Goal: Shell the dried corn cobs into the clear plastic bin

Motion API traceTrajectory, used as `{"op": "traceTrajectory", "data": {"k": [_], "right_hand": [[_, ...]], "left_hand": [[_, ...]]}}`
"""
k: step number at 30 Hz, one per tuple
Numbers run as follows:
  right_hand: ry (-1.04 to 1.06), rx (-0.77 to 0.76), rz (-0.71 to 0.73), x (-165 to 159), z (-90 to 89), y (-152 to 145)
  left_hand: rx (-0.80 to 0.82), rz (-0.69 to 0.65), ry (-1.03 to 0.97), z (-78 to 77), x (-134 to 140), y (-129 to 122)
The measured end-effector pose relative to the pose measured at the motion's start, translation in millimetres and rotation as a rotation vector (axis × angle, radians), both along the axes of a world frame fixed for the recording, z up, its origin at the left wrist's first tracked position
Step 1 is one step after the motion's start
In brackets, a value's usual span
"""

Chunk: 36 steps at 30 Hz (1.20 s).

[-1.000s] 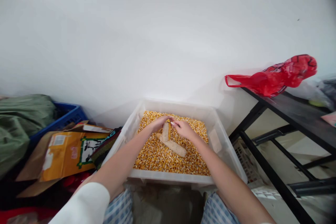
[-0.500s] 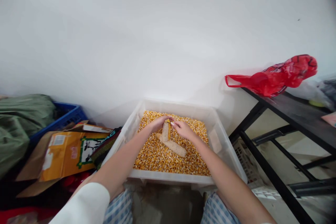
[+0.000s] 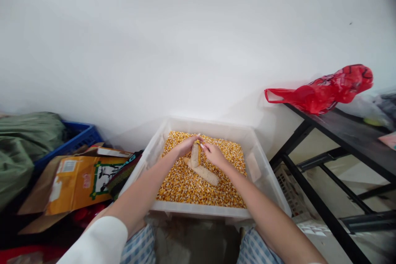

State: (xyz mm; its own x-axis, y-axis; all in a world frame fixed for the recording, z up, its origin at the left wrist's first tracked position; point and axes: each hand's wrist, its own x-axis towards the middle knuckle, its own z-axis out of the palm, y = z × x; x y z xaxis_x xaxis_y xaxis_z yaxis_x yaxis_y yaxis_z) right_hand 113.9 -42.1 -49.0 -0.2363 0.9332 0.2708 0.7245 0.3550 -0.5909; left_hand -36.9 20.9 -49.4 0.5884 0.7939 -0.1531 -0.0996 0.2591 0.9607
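Observation:
My left hand point(image 3: 187, 145) is closed around the upper left of a mostly bare corn cob point(image 3: 194, 156), which still carries a strip of yellow kernels along its right side. My right hand point(image 3: 213, 152) presses its fingers against that strip near the top of the cob. Both hands are over a translucent plastic bin point(image 3: 202, 209) filled with loose corn kernels point(image 3: 185, 187). Beneath the held cob, a stripped cob point(image 3: 206, 174) lies slantwise on the kernels.
To the left are a flattened orange cardboard box point(image 3: 77, 183), a blue crate point(image 3: 78, 137) and green cloth point(image 3: 31, 136). On the right, a red plastic bag point(image 3: 328, 90) rests on a black-framed table point(image 3: 352, 128). A white wall point(image 3: 198, 49) rises behind the bin.
My right hand has shifted slightly against the cob, and its fingers sit a little differently on the kernel strip. My left hand keeps its hold in nearly the same place.

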Motion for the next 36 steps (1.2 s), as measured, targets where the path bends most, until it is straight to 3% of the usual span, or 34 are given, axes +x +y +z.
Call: {"op": "traceTrajectory", "data": {"k": [6,14,20,28,36], "right_hand": [[0.059,-0.035,-0.025,-5,-8.3,3],[0.032,-0.012,-0.037,-5,-2.0,-1],[0.023,-0.001,-0.073,-9,-1.8,-4],[-0.002,-0.01,0.069,-4,-6.9,-2],[-0.195,-0.001,0.125,3,14.2,-6]], "left_hand": [[-0.051,0.015,-0.017,0.8,0,0],[-0.044,0.036,-0.026,-5.9,-1,5],[-0.049,0.05,-0.027,-1.2,1,1],[0.049,0.002,0.087,6.8,2,-7],[0.088,-0.093,0.096,4.6,-3,-2]]}}
